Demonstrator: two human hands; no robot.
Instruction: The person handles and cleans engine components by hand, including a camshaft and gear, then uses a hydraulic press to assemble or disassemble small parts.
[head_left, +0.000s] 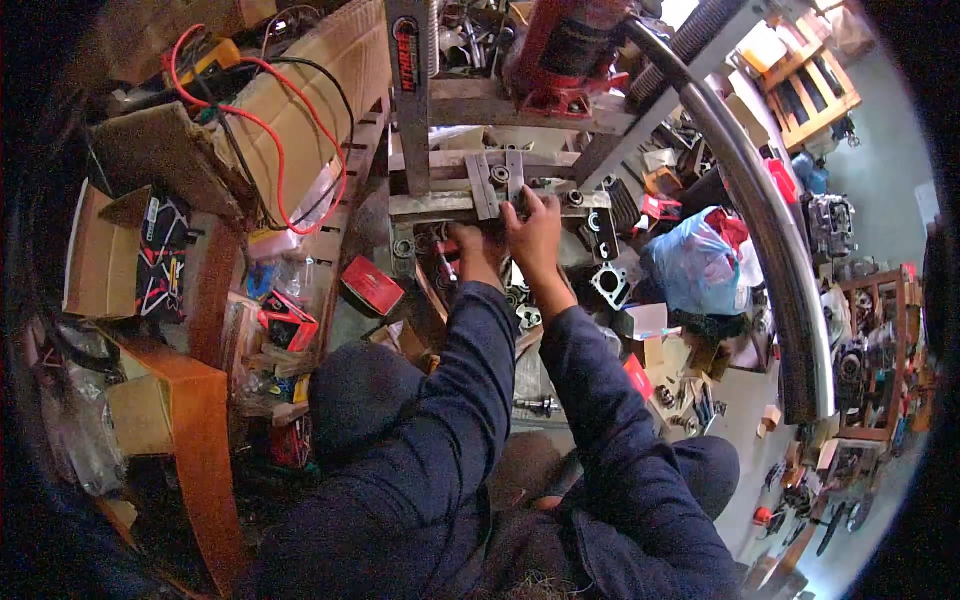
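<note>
steel bar pair (483, 190): upper centre, across press bed (435, 205) | right hand (537, 238): fingers at right bar's (515, 172) near end, closure unclear | left hand (478, 252): just below, grip hidden | likely heavy, stiff, maybe oily; hold long edges

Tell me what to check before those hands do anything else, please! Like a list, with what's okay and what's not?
1. Two metal bars lie side by side across the near beam: ok.
2. Round metal part sits between the bars: ok.
3. Right hand clear of the bars: not ok, its fingers are right at the right-hand bar.
4. Left hand holding something: cannot tell, its fingertips are hard to make out.
5. Round part lined up under the red jack: cannot tell from this view.
6. Red box off the beam: ok.
</note>
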